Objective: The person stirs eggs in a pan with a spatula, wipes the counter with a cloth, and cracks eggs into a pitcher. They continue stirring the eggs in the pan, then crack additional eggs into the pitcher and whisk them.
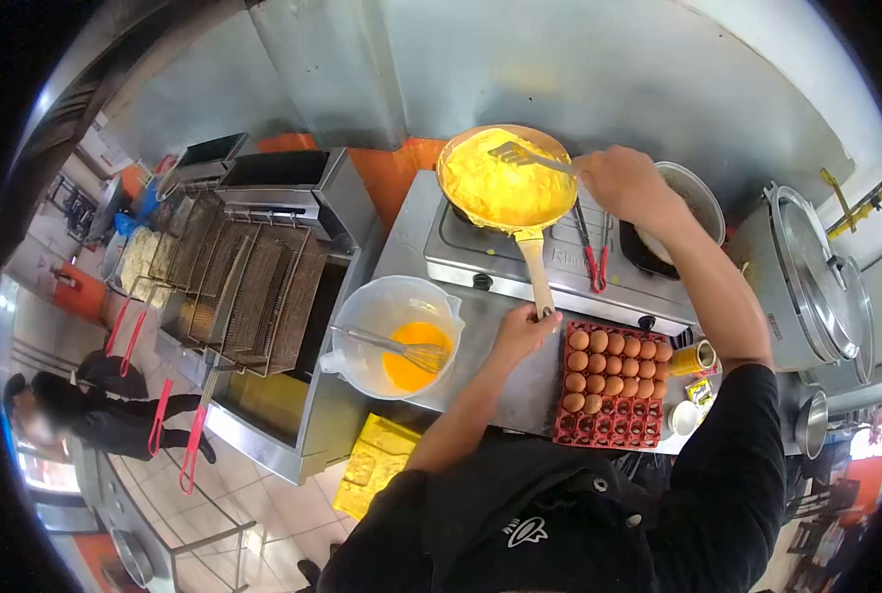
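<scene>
My left hand [522,334] is closed round the end of the handle of a frying pan [534,267], which sits on the left burner of a gas stove [441,252]. Yellow scrambled egg [500,183] fills most of the pan. My right hand [627,183] grips a slotted spatula [532,157], its blade over the egg at the pan's far side. Below and left of the pan stands a white plastic pitcher bowl [357,306] with beaten egg [416,358] and a whisk [381,343] leaning in it. A red tray [609,433] of brown eggs is near my left wrist.
Red-handled tongs [596,262] lie on the stove beside a pot [693,193]. A large lidded steamer pot [806,267] stands at right. Fryer baskets [268,287] rest over a deep fryer at left. Another person [95,413] stands beyond. A can [693,357] is beside the eggs.
</scene>
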The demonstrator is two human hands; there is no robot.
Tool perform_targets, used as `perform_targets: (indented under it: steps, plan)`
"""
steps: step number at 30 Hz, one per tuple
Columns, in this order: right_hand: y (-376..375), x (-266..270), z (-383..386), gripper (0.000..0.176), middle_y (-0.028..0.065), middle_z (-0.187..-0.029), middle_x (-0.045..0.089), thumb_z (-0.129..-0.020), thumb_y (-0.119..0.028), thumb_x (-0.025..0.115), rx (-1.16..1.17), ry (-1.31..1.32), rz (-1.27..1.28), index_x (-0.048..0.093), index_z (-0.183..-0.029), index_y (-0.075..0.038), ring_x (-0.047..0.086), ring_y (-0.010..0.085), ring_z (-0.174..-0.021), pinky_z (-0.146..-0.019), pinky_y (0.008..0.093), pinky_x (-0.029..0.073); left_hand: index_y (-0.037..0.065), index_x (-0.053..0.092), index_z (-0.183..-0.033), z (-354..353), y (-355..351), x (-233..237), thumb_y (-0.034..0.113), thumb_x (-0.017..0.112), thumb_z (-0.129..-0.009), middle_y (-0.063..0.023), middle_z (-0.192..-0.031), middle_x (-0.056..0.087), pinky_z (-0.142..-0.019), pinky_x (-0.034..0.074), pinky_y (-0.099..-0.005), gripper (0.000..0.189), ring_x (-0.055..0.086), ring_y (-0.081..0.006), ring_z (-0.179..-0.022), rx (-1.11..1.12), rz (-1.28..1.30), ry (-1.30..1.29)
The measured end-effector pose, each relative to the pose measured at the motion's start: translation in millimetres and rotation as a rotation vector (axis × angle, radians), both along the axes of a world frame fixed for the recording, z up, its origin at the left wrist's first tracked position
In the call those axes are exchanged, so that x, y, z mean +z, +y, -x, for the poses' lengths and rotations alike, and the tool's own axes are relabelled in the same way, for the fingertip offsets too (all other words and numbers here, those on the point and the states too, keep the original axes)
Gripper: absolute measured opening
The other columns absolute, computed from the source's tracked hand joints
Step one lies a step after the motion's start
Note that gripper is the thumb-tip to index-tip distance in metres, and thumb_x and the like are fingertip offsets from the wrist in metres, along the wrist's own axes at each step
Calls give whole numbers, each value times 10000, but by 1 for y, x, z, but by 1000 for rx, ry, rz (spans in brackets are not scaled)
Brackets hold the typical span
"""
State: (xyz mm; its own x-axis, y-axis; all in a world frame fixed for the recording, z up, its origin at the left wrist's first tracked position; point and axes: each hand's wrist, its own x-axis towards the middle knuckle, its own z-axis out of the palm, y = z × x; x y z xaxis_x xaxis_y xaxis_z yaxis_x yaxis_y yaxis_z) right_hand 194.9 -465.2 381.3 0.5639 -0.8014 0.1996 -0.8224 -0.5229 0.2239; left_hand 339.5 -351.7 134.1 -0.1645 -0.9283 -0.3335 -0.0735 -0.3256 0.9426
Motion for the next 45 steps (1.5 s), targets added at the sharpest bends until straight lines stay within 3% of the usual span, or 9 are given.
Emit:
perform_targets:
  steps: [3, 5, 7, 10, 15, 23, 27, 34, 45]
  plan:
    - [21, 15, -7, 185, 188, -750, 655, -814, -124, 527, -9, -5, -83, 656, -746, -9, 660, 350, -731, -627, 447, 530, 24, 620, -836, 3, -6, -16, 387, 749, -783, -2, -603, 564, -411, 385, -231, 389, 492, -65, -458, -19, 36, 54]
    - [18, -8, -8, 201, 178, -761, 647, -857, -182, 512, 80, 26, -223, 671, -899, -68, 622, 382, -744, -685, 486, 498, 23, 623, -833, 5, -6, -17, 367, 747, -791, 0, -606, 568, -410, 382, -230, 368, 491, -61, -460, -17, 42, -16]
    - [1, -45, -11, 202, 180, -731, 638, -843, -178, 515, 93, 31, -249, 658, -853, -35, 625, 377, -731, -661, 480, 498, 21, 622, -832, 5, -3, -13, 358, 746, -793, -1, -607, 570, -409, 378, -228, 361, 490, -60, -460, -11, 34, 20]
    - [-10, -71, -17, 153, 165, -793, 669, -795, -117, 550, 10, 17, -176, 656, -813, -8, 666, 341, -752, -652, 439, 534, 19, 619, -825, 8, -8, -40, 347, 747, -795, -3, -608, 573, -408, 371, -225, 353, 486, -59, -459, 0, 25, 106]
    - [-26, -91, -6, 180, 141, -794, 667, -823, -112, 531, -73, 1, 13, 639, -953, -50, 675, 307, -747, -620, 426, 531, 23, 614, -816, 6, -11, -45, 348, 747, -795, -3, -603, 569, -407, 367, -221, 352, 482, -60, -456, 22, 38, 227]
    - [41, -1, -10, 136, 170, -730, 650, -795, -108, 546, 17, -101, 3, 649, -781, -21, 660, 331, -718, -611, 446, 521, 25, 613, -817, 2, -8, -31, 349, 738, -804, 2, -597, 563, -401, 358, -226, 347, 478, -60, -452, -45, 35, 184]
    - [45, -28, -25, 195, 188, -696, 629, -836, -143, 504, 118, -101, -180, 637, -772, -15, 635, 379, -705, -630, 480, 509, 31, 610, -816, 2, -8, -35, 335, 734, -809, 7, -593, 555, -400, 355, -226, 329, 469, -59, -448, -22, 27, 157]
    - [3, -114, -89, 168, 217, -795, 667, -792, -101, 564, -130, -339, -342, 682, -835, 11, 671, 351, -786, -689, 420, 533, 38, 607, -823, 1, -2, -9, 310, 728, -813, 8, -604, 550, -400, 358, -223, 297, 456, -60, -445, -20, 21, 147]
    - [-45, -109, -72, 168, 145, -822, 682, -857, -131, 522, -315, -306, -88, 672, -865, -57, 684, 297, -779, -651, 407, 544, 30, 628, -843, -2, -2, -21, 322, 715, -819, -12, -664, 599, -422, 382, -225, 306, 495, -67, -485, -27, 32, 154]
